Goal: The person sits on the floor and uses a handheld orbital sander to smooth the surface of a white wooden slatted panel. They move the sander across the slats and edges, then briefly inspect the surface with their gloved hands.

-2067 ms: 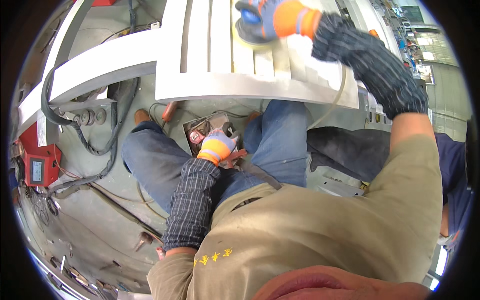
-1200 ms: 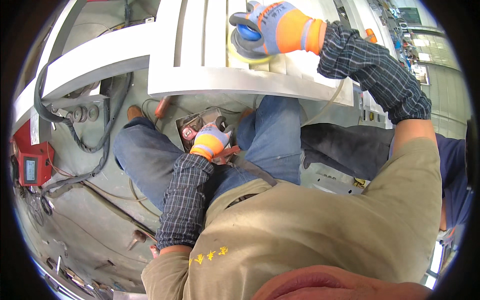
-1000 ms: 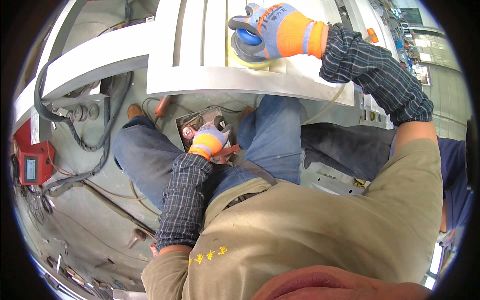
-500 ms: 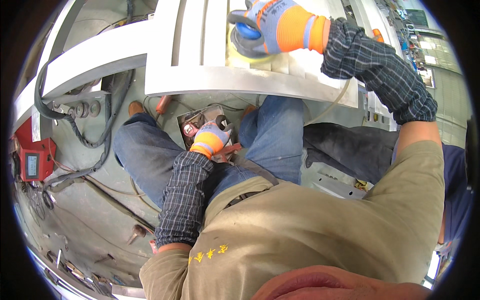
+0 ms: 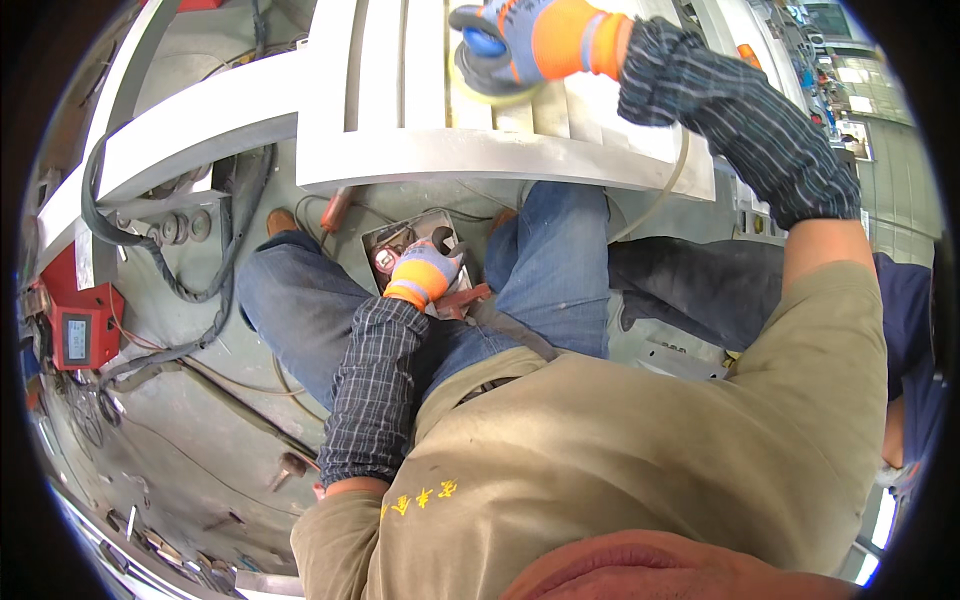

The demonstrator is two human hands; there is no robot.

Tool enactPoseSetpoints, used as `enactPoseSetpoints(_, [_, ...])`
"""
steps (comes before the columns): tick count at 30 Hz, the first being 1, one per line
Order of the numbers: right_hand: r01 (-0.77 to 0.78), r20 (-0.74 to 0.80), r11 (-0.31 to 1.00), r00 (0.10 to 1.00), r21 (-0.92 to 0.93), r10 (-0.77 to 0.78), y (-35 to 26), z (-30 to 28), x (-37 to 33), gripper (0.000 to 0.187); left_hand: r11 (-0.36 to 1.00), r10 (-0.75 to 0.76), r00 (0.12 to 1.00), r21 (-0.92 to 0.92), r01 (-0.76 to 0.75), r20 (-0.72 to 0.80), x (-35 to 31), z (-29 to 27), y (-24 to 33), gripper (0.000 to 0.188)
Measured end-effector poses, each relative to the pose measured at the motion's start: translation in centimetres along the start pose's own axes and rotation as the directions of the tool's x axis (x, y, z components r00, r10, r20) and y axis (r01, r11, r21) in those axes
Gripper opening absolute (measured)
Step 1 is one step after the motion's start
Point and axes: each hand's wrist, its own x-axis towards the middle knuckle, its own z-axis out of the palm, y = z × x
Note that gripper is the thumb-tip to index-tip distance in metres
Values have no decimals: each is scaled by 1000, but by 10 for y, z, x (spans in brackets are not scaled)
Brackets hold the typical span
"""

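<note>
Frame [image 5: 420, 158]: rigid, likely heavy. Tray [image 5: 441, 219] below, left hand [image 5: 427, 268] over it (grip: can't tell). Sander [image 5: 474, 66] on frame, right hand [image 5: 540, 40] clamped round blue top [image 5: 484, 42]; hands well apart. Sander probably light, stiff, pad [image 5: 500, 98] softer; hold by top.

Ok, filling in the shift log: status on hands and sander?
Right hand gripping blue-topped palm sander on slatted metal frame. Left hand low by tool tray, grip unclear. Pale hose crosses frame's near edge, right of sander.

Grey scuffed floor [image 5: 240, 450]; pale ribbed wall [image 5: 905, 185], far right; bright strip [image 5: 882, 518] below.
</note>
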Motion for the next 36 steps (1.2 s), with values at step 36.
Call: enactPoseSetpoints(36, [-212,48,976,976,-39,214,-5,-9,14,38,997,29,996,-65,-34,-80,-11,0,-1,67])
